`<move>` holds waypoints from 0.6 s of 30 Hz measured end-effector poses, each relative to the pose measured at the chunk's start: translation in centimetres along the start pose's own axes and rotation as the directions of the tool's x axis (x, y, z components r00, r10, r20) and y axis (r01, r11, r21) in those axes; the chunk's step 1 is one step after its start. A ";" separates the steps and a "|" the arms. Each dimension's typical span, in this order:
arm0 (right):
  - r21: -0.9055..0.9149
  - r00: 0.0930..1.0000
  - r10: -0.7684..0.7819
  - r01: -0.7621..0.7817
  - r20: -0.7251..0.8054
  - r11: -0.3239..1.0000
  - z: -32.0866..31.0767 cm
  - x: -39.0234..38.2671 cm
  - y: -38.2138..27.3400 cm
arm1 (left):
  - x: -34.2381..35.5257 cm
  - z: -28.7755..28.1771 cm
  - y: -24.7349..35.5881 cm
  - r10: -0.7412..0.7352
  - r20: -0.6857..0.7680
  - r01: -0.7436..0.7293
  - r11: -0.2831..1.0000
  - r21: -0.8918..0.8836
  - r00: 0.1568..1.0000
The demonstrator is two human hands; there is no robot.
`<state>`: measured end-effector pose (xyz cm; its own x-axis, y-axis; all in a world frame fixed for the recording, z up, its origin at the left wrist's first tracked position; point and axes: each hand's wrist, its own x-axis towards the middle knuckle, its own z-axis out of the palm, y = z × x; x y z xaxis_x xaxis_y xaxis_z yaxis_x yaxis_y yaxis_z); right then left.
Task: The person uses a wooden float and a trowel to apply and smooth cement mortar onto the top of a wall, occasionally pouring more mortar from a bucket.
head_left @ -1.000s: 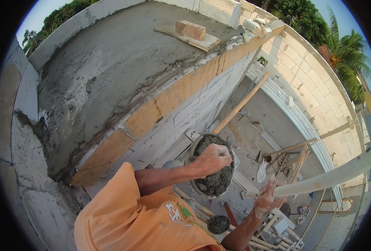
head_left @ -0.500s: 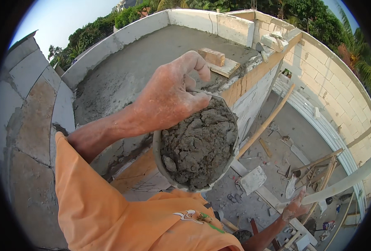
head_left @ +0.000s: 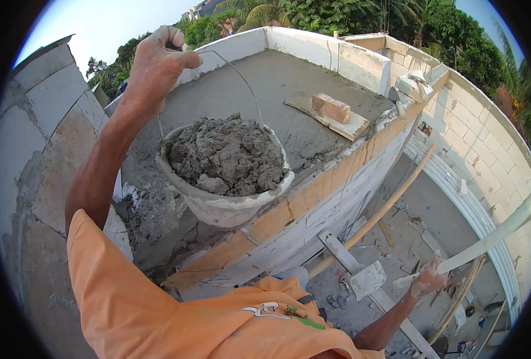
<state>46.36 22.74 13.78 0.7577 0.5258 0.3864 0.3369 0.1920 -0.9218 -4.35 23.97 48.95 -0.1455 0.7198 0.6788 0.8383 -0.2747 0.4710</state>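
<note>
My left hand (head_left: 161,67), raised at the upper left, is closed around the wire handle (head_left: 246,79) of a bucket. The pale, mortar-smeared bucket (head_left: 232,209) is below it, heaped with wet grey mortar (head_left: 223,157). It is at the wooden edge board of a raised, mortar-covered slab (head_left: 241,67), tilted slightly toward me. Whether its base rests there is hidden. Low on the right, my right hand (head_left: 428,279) is wrapped around a pale grey pole (head_left: 487,246) slanting in from the right edge.
On the slab a reddish brick (head_left: 330,108) sits on a wooden board (head_left: 352,127). A trowel (head_left: 398,103) and a white block (head_left: 414,88) lie at the far corner. Below right, the lower floor holds planks, a bamboo pole (head_left: 391,209) and debris. A block wall (head_left: 475,119) curves behind.
My left hand has moved up and left, bringing the bucket leftward and away from me to the slab's edge. My right hand stays at the pole.
</note>
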 end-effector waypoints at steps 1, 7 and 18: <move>-0.006 1.000 0.002 -0.002 0.004 1.000 0.6 0.0 -0.2 | 0.2 0.3 -1.1 -0.029 -0.038 0.028 0.999 -0.020 0.999; 0.029 0.999 0.025 -0.024 -0.032 0.999 0.9 0.5 -1.1 | -0.3 1.8 -7.8 -0.218 -0.055 0.208 0.968 -0.140 0.975; 0.189 1.000 -0.003 0.000 0.014 0.982 -3.0 1.0 -3.3 | -4.8 -2.0 -14.4 -0.291 -0.142 0.296 0.955 0.012 0.946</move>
<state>47.68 20.19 17.28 0.7489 0.5369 0.3884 0.2254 0.3448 -0.9112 -16.79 23.18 40.05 -0.4565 0.6701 0.5853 0.7640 -0.0419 0.6439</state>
